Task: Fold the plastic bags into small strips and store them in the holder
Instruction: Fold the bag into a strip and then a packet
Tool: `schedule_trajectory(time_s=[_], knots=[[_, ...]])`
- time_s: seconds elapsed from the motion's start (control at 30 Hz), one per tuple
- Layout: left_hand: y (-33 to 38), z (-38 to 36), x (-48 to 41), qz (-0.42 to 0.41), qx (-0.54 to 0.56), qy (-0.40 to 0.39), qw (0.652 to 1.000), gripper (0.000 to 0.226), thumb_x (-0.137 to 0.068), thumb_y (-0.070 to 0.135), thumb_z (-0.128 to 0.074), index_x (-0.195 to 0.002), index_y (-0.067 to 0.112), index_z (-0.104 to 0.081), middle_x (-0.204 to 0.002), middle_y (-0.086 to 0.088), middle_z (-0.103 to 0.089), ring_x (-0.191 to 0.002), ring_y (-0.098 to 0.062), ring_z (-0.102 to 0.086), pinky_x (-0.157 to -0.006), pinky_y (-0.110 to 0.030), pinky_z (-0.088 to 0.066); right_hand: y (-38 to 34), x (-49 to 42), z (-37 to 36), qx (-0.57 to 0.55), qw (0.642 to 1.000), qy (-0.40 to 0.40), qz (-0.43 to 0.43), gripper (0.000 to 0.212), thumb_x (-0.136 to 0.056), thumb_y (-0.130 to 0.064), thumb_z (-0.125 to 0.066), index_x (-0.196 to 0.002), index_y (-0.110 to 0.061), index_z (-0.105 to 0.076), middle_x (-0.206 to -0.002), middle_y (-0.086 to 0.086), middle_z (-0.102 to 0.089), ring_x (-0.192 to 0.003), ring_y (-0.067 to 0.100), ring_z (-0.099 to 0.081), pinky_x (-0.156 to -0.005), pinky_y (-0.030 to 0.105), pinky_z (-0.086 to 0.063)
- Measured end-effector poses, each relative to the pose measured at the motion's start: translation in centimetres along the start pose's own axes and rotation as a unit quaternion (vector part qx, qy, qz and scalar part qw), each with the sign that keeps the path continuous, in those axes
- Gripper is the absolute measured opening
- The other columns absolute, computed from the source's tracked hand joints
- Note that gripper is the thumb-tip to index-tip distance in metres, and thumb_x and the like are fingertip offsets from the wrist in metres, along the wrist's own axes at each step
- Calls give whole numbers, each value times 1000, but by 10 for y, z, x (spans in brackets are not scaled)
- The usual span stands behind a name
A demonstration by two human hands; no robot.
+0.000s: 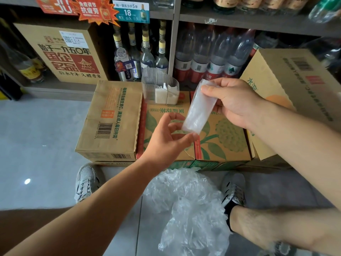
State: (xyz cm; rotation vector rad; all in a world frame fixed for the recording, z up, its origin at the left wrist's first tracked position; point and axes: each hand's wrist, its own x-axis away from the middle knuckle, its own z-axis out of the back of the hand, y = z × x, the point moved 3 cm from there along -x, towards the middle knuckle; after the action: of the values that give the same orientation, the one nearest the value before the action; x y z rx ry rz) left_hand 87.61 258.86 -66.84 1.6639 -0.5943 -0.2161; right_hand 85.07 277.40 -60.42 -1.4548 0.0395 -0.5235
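At frame centre, the right hand (pixel 234 106) pinches the top of a folded translucent plastic strip (pixel 198 109). The left hand (pixel 166 139) pinches its bottom end. A clear ribbed plastic holder (pixel 155 78) stands above them.

The folded bag strip (pixel 198 109), a flat translucent band, hangs tilted in the air. Its upper end, toward 1 o'clock, is pinched by the right hand (pixel 234 102), and its lower end is at the left hand (pixel 166 139) thumb tip. At its 10 o'clock the clear ribbed holder (pixel 160 84) stands upright on a carton (pixel 221 141), with white folded strips (pixel 162 97) standing inside. At its 6 o'clock, loose plastic bags (pixel 190 209) lie crumpled on the floor (pixel 46 145).
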Motion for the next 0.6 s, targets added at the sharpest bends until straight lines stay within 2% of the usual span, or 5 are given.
schedule_trajectory(time_s=[0.17, 0.33, 0.47, 0.53, 0.6], knots=[[-1, 0, 0, 6, 22, 4, 1000, 32, -87, 1, -77, -103, 11, -50, -104, -21, -74, -99, -40, -73, -88, -48, -59, 0, 1, -4, -9, 1000, -5, -6, 12, -90, -8, -74, -88, -16, -67, -94, 4, -69, -91, 19, -64, -86, 40, -52], [-3, 0, -1, 12, 62, 16, 998, 40, -85, 0, -78, -106, 10, -46, -94, -12, -75, -95, -36, -75, -88, -49, -58, -1, 0, -5, -14, 1000, -7, -7, 14, -91, -7, -73, -85, -18, -65, -89, 1, -69, -88, 17, -64, -83, 39, -53], [-3, -3, -2, 45, 126, 0, 991, 41, -80, 11, -79, -105, 13, -46, -92, -9, -74, -93, -31, -75, -90, -48, -59, -1, 1, -7, -15, 1000, -12, 0, 14, -90, -8, -74, -85, -18, -65, -89, 0, -69, -86, 14, -65, -78, 31, -55], [-3, -5, -2, 48, 140, -11, 989, 38, -82, 8, -76, -104, 14, -46, -92, -10, -76, -91, -30, -74, -86, -44, -61, -1, 1, -9, -14, 1000, -19, -1, 14, -90, -9, -74, -86, -18, -65, -88, -1, -69, -83, 12, -66, -75, 29, -55], [-3, -6, -3, 49, 141, -6, 989, 39, -85, 1, -73, -108, 12, -44, -86, -9, -76, -90, -30, -74, -84, -42, -62, 0, 1, -10, -11, 1000, -24, -1, 13, -90, -9, -74, -87, -18, -66, -88, -1, -69, -85, 14, -66, -80, 33, -55]])
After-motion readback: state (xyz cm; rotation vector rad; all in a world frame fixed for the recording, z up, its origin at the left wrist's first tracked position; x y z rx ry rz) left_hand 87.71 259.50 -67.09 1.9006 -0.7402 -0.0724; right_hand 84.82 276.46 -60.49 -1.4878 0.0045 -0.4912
